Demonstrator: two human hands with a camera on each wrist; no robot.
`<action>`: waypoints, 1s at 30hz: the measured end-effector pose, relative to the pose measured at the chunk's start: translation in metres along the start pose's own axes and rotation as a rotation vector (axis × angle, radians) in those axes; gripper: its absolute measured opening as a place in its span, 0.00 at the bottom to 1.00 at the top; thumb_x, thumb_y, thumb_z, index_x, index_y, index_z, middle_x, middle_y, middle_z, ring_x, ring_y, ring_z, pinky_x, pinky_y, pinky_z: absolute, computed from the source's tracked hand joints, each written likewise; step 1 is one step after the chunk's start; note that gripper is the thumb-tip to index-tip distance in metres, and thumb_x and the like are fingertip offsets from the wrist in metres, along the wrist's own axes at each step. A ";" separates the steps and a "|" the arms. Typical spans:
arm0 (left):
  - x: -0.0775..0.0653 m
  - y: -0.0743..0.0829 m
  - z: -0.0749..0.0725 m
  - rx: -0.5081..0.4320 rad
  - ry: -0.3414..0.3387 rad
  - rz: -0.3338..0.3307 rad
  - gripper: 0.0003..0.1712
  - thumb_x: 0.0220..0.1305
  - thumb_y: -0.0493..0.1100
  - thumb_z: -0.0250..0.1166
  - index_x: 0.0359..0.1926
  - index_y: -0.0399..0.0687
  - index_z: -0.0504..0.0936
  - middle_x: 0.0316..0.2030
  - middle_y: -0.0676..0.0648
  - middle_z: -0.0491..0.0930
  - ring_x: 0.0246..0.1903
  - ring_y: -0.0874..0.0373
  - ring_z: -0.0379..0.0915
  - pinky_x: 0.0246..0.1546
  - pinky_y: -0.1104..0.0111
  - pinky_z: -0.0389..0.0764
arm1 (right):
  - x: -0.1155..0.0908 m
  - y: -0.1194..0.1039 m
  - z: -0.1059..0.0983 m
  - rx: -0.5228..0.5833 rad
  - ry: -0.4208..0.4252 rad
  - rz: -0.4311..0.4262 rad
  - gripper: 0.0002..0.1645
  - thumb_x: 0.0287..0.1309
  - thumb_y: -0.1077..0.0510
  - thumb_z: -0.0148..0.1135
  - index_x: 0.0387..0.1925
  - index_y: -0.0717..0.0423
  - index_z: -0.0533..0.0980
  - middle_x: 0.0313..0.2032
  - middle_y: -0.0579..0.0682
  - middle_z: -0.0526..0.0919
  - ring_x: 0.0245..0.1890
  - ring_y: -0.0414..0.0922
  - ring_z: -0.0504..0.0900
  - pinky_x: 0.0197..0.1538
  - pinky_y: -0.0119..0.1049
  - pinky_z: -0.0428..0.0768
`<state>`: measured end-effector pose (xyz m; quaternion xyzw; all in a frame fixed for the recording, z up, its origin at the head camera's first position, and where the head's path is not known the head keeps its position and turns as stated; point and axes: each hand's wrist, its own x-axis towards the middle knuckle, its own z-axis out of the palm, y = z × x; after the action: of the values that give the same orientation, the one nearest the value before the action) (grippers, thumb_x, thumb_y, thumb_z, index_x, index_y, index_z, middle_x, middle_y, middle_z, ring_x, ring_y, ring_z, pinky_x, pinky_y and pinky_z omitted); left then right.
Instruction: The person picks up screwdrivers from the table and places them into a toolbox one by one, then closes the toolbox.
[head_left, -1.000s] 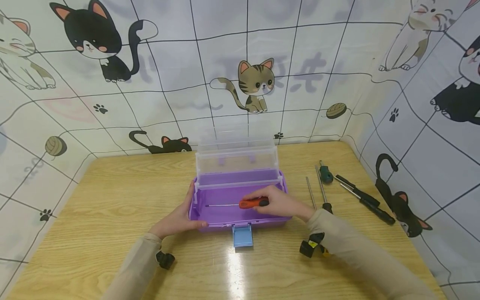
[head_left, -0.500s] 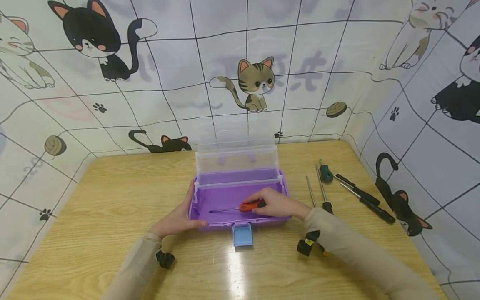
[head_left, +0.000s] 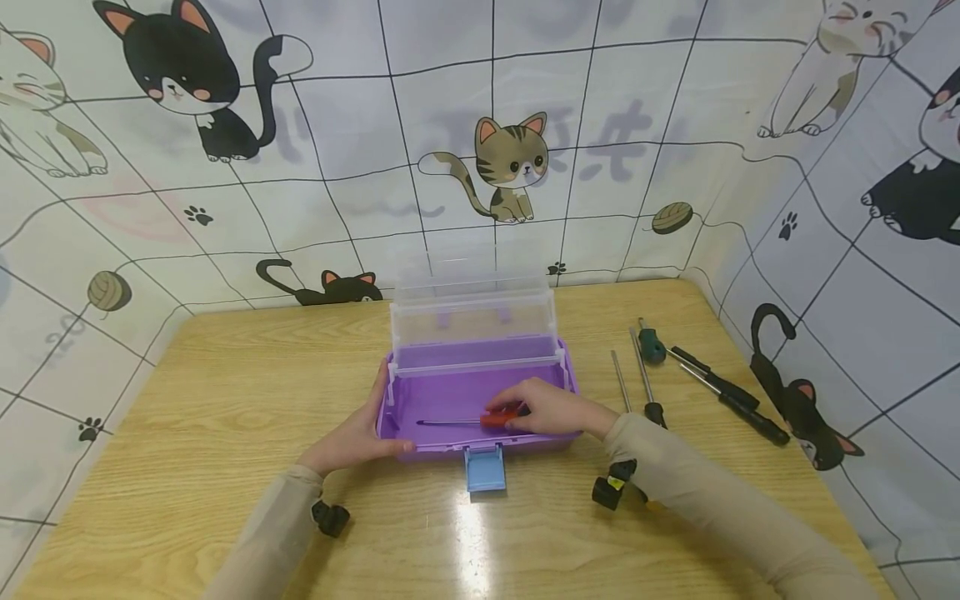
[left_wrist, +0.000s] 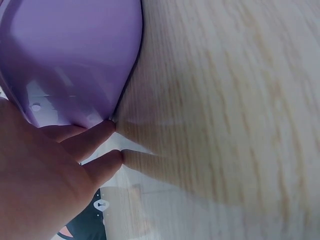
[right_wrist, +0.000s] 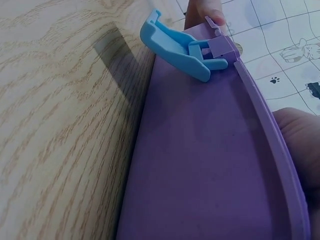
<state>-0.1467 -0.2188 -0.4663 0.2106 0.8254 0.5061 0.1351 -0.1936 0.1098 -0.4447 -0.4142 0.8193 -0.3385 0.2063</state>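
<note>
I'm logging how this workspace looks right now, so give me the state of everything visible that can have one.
Purple box: open, upright
Clear lid: raised at the back
Blue latch: unfastened, sticking out in front
Red screwdriver: held inside the box
Right hand: gripping that screwdriver
Left hand: holding the box's left end
Green-handled tool: lying on the table

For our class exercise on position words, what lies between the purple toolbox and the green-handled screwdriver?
The head view shows a black-handled screwdriver and, nearer the toolbox, a thin metal shaft whose lower end the right sleeve hides.
</note>
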 end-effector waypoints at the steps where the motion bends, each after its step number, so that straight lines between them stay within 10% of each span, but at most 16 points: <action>1: 0.000 0.000 0.000 0.001 -0.001 0.000 0.76 0.49 0.46 0.77 0.73 0.64 0.20 0.74 0.48 0.21 0.72 0.40 0.28 0.66 0.40 0.41 | 0.000 0.001 0.000 0.016 0.010 -0.012 0.20 0.58 0.68 0.62 0.53 0.67 0.77 0.47 0.56 0.83 0.45 0.45 0.82 0.49 0.33 0.78; 30: -0.001 0.002 0.001 -0.019 -0.008 -0.025 0.74 0.52 0.46 0.75 0.73 0.67 0.20 0.74 0.42 0.23 0.71 0.37 0.29 0.65 0.39 0.43 | -0.045 -0.002 -0.031 0.168 0.258 -0.023 0.13 0.61 0.68 0.59 0.47 0.68 0.79 0.39 0.52 0.86 0.39 0.54 0.83 0.40 0.38 0.81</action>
<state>-0.1452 -0.2176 -0.4647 0.2009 0.8226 0.5113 0.1467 -0.1863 0.1579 -0.4194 -0.3581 0.8030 -0.4584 0.1295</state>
